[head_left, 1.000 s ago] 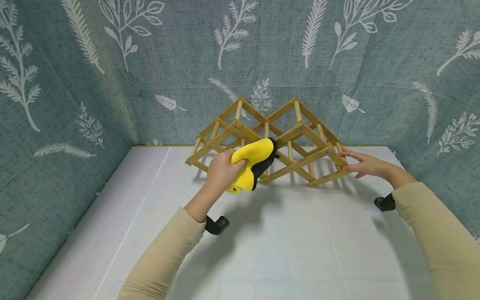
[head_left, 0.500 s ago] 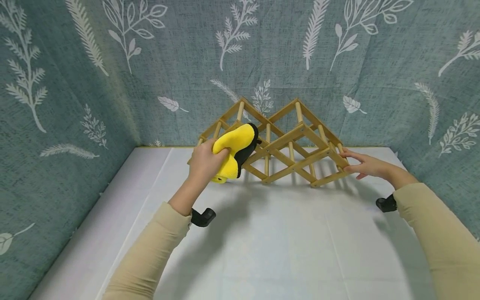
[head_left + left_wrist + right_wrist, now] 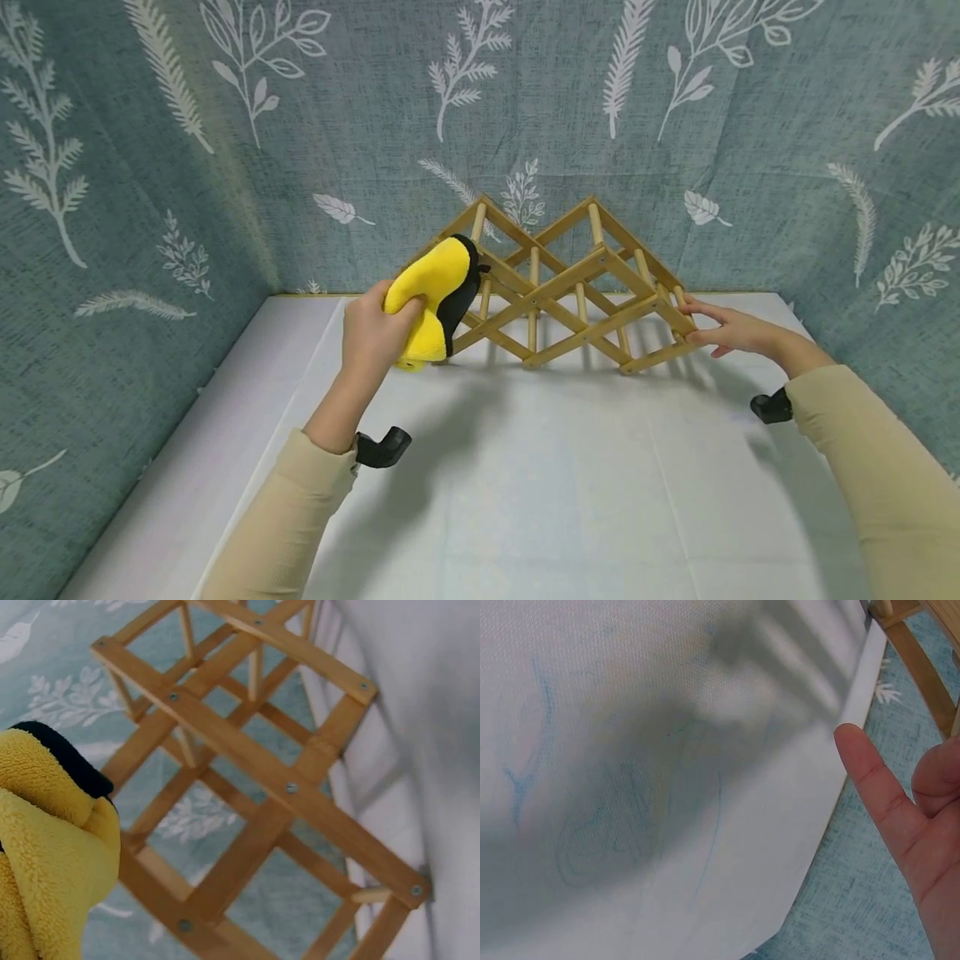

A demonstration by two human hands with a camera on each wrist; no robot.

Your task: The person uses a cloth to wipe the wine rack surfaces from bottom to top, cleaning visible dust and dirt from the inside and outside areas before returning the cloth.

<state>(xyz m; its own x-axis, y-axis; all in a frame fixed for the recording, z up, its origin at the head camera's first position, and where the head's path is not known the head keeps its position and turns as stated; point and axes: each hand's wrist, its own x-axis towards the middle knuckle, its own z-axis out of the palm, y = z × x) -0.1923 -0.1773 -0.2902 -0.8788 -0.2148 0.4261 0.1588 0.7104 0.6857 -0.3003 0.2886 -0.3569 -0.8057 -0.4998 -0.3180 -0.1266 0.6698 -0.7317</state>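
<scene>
In the head view my left hand [image 3: 371,333] grips a bunched yellow cloth [image 3: 431,292] with a black side and edge. The cloth is in front of the left part of a wooden lattice rack [image 3: 534,302] and hides some of it. Whether cloth and wood touch, I cannot tell. The left wrist view has the yellow cloth [image 3: 67,855] beside the rack's slats [image 3: 291,787]. At the rack's right end, my right hand [image 3: 731,329] holds the wood between thumb and fingers. One finger of that hand [image 3: 900,817] sticks out straight in the right wrist view.
The rack stands zigzag on a white-covered table [image 3: 600,500], near its back edge. Behind and at both sides hangs teal fabric [image 3: 360,167] with white leaf prints. A black wrist camera [image 3: 384,447] sits on the left wrist, another black camera [image 3: 771,407] on the right.
My left hand has moved left with the yellow cloth, from the rack's middle to its left part. The right hand and the rack have stayed in place.
</scene>
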